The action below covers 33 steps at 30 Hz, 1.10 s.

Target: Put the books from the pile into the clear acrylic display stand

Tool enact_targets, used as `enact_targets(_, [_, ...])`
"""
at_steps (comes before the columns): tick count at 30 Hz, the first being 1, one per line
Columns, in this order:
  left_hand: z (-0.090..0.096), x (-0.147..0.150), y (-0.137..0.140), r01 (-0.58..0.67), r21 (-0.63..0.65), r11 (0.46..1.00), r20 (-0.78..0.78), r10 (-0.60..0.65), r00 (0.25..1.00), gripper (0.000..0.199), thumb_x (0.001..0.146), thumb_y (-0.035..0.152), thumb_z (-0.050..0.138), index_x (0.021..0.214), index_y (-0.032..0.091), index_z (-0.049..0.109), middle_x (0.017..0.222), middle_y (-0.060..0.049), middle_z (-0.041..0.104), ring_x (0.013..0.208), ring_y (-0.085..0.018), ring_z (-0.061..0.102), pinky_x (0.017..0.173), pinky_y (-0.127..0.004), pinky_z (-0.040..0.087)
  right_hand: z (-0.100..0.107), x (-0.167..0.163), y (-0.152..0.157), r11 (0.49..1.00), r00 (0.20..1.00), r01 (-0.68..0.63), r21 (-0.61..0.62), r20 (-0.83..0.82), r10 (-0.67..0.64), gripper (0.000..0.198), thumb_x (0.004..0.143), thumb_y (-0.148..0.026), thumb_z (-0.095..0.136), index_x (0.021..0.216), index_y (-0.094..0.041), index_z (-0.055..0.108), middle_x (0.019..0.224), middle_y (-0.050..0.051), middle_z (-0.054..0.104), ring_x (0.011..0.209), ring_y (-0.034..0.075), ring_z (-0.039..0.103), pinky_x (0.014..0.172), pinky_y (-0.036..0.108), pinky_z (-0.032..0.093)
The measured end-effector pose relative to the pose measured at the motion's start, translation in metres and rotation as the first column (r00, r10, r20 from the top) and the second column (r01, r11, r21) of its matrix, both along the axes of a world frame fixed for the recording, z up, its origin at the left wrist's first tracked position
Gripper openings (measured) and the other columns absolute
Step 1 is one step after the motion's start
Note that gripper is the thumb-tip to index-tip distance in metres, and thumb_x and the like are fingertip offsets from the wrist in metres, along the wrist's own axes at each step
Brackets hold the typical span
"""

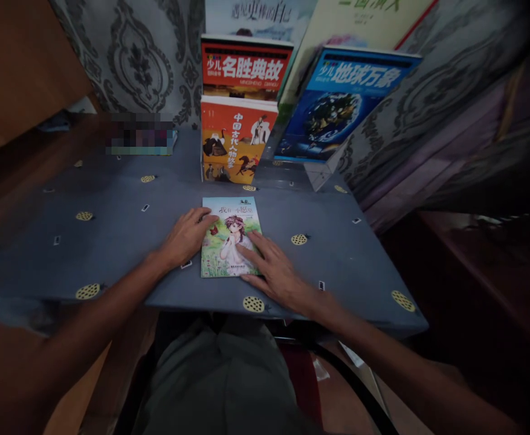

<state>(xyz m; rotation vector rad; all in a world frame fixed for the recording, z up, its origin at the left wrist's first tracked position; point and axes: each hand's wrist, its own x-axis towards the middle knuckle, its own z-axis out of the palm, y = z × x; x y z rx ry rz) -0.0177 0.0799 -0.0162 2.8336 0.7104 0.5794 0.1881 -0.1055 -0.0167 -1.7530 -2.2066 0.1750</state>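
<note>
A thin paperback book [228,241] lies flat on the table, its front cover up, with a drawn girl in white on a green meadow. My left hand [187,237] rests at the book's upper left edge, its fingers stretched out and the tips on the cover. On the lower right side, my right hand [277,269] lies with fingers spread over the cover and its right edge. Neither hand is wrapped round the book. The thumb side of the right hand is near the bottom edge.
Behind the book, a clear display stand [321,175] carries an orange book [232,142], a red book [246,66], a blue book [341,106] and taller ones behind. A blurred-out stack [140,136] sits at the back left. A grey patterned cloth [110,241] covers the table.
</note>
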Motion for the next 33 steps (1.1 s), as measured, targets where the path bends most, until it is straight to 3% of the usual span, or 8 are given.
enact_targets(5, [-0.015,0.002,0.005,-0.147,0.019,0.989,0.063,0.146,0.987,0.039,0.1,0.022,0.037,0.131,0.015,0.059,0.136,-0.017,0.059,0.132,-0.03,0.051,0.109,-0.05,0.044,-0.004,0.012,-0.012,0.997,0.997,0.083,0.01,-0.004,-0.083,0.06,0.099,-0.052,0.052,0.153,-0.027,0.041,0.165,0.014,0.029,0.151,0.036,0.031,0.119,0.061,0.034])
enact_targets(10, [-0.015,0.007,0.008,-0.131,-0.07,0.989,0.143,0.14,0.98,0.038,0.099,0.026,0.04,0.13,0.018,0.059,0.136,-0.014,0.063,0.134,-0.028,0.053,0.112,-0.052,0.043,-0.004,0.01,-0.01,0.995,0.996,0.087,0.057,-0.017,-0.086,0.061,0.098,-0.051,0.057,0.152,-0.027,0.045,0.164,0.015,0.032,0.148,0.034,0.038,0.116,0.058,0.042])
enact_targets(17, [-0.003,0.011,0.009,-0.011,-0.355,0.935,0.244,0.104,0.964,0.046,0.097,0.03,0.042,0.139,0.017,0.052,0.132,-0.014,0.067,0.119,-0.027,0.065,0.102,-0.047,0.052,0.001,0.01,-0.011,0.995,0.997,0.078,0.057,-0.026,-0.077,0.061,0.098,-0.055,0.054,0.152,-0.028,0.045,0.163,0.014,0.035,0.149,0.032,0.036,0.116,0.058,0.041])
enact_targets(20, [-0.004,0.016,0.002,0.03,-0.365,0.93,0.259,0.071,0.963,0.048,0.097,0.033,0.043,0.142,0.016,0.048,0.136,-0.015,0.064,0.125,-0.027,0.061,0.106,-0.046,0.05,0.007,0.009,-0.009,0.997,0.997,0.072,0.037,-0.043,-0.07,0.056,0.1,-0.055,0.05,0.149,-0.026,0.049,0.162,0.013,0.038,0.15,0.03,0.035,0.118,0.056,0.038])
enact_targets(24, [-0.006,0.019,-0.007,-0.014,-0.233,0.972,0.272,0.079,0.959,0.045,0.097,0.029,0.043,0.14,0.017,0.047,0.138,-0.015,0.059,0.129,-0.027,0.057,0.108,-0.046,0.048,0.013,0.011,0.014,0.992,0.99,0.127,0.011,-0.061,-0.126,0.05,0.103,-0.05,0.046,0.146,-0.026,0.053,0.16,0.013,0.04,0.15,0.031,0.034,0.119,0.057,0.034])
enact_targets(28, [-0.007,0.018,-0.007,-0.074,-0.193,0.978,0.258,0.123,0.958,0.041,0.097,0.026,0.043,0.137,0.018,0.047,0.133,-0.016,0.059,0.118,-0.028,0.062,0.1,-0.047,0.052,0.011,0.02,0.057,0.98,0.978,0.2,0.0,-0.059,-0.199,0.05,0.103,-0.048,0.046,0.146,-0.022,0.053,0.159,0.017,0.041,0.15,0.033,0.034,0.117,0.057,0.035])
enact_targets(33, [-0.01,0.016,-0.005,-0.102,-0.16,0.982,0.225,0.137,0.965,0.04,0.095,0.021,0.044,0.135,0.018,0.048,0.134,-0.015,0.059,0.121,-0.027,0.06,0.101,-0.045,0.05,0.005,0.034,0.103,0.955,0.953,0.296,-0.001,-0.063,-0.295,0.05,0.102,-0.043,0.05,0.144,-0.017,0.054,0.158,0.02,0.042,0.147,0.032,0.04,0.117,0.052,0.035])
